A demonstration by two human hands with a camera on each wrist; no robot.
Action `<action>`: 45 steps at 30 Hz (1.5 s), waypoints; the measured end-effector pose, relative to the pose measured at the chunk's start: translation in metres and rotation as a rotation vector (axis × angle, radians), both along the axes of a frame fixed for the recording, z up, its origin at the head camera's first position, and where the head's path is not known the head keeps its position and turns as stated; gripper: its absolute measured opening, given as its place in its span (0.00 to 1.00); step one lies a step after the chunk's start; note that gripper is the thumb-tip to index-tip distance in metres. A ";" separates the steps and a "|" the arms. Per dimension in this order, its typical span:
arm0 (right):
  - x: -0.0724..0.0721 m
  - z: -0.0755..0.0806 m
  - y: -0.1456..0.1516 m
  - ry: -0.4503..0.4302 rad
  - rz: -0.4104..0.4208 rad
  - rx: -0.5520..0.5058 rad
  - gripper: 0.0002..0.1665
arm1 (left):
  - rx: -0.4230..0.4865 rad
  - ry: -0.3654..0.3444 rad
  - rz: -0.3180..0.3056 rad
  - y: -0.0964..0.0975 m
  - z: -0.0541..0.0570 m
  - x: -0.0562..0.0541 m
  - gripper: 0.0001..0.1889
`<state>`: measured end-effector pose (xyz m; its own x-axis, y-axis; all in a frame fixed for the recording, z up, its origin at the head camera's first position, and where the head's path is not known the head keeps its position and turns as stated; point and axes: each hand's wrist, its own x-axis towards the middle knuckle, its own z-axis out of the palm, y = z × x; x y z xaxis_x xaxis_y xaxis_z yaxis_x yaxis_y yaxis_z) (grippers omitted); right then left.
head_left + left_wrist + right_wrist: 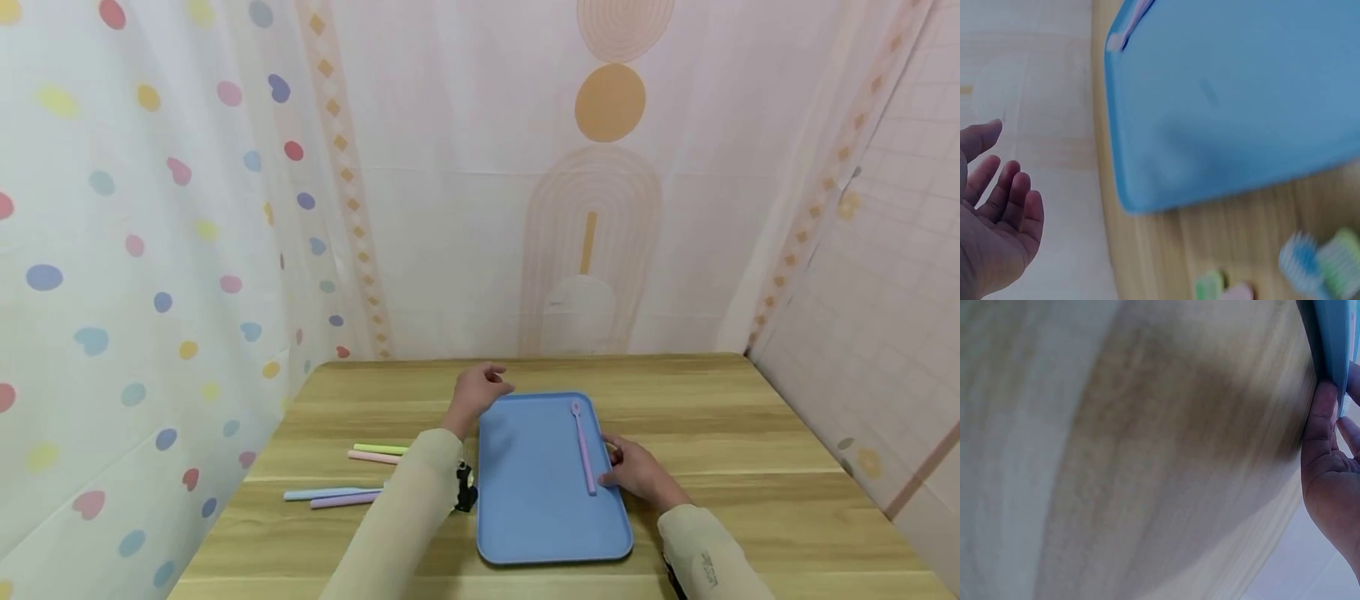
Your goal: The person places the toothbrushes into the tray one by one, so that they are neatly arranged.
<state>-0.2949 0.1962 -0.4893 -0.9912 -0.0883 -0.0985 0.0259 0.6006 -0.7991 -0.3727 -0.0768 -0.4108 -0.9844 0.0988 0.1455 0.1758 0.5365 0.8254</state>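
A blue rectangular tray (543,467) lies on the table. On its right half rests a purple toothbrush (585,454), its head toward the far edge. My right hand (637,471) holds the tray's right rim, the thumb over the edge beside the toothbrush handle; in the right wrist view, fingers (1322,412) meet the tray's side wall. Above the far left corner of the tray hovers my left hand (478,393), fingers loosely bent. Nothing lies in its palm in the left wrist view, where the toothbrush (1132,28) shows partly.
Left of the tray lie several more toothbrushes: a yellow-green one (381,449), a pink one (373,457), a blue one (322,493) and a purple one (345,500). My left sleeve (408,508) covers their right ends. Curtains (450,208) hang behind the wooden table (712,417).
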 end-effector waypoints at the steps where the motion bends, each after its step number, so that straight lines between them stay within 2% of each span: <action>1: 0.000 0.000 0.000 -0.002 0.002 0.002 0.45 | -0.002 -0.005 -0.004 -0.006 0.001 0.000 0.19; 8: -0.004 -0.003 0.001 -0.012 0.001 0.016 0.46 | -0.040 0.038 -0.044 -0.041 0.005 -0.004 0.19; 14: -0.001 -0.003 0.002 -0.023 -0.003 0.010 0.46 | -0.072 0.044 -0.078 -0.070 -0.008 0.004 0.17; 19: 0.004 -0.001 0.001 -0.020 -0.002 0.000 0.46 | -0.070 0.038 -0.095 -0.095 -0.017 0.017 0.15; 28: 0.005 0.002 -0.002 0.000 -0.007 -0.011 0.46 | -0.064 -0.021 -0.157 -0.146 -0.027 0.044 0.17; 32: 0.005 -0.002 -0.003 0.000 -0.008 -0.016 0.47 | -0.073 -0.040 -0.191 -0.165 -0.031 0.062 0.18; 38: 0.008 -0.006 -0.006 0.001 -0.011 -0.016 0.46 | -0.074 -0.051 -0.257 -0.186 -0.041 0.086 0.20; 45: 0.010 -0.006 -0.006 0.021 -0.006 -0.013 0.45 | -0.092 -0.084 -0.294 -0.204 -0.052 0.106 0.18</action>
<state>-0.2853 0.1901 -0.4953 -0.9936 -0.0834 -0.0766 0.0128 0.5898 -0.8075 -0.2669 -0.2805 -0.4630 -0.9201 0.3894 0.0422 0.2673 0.5456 0.7942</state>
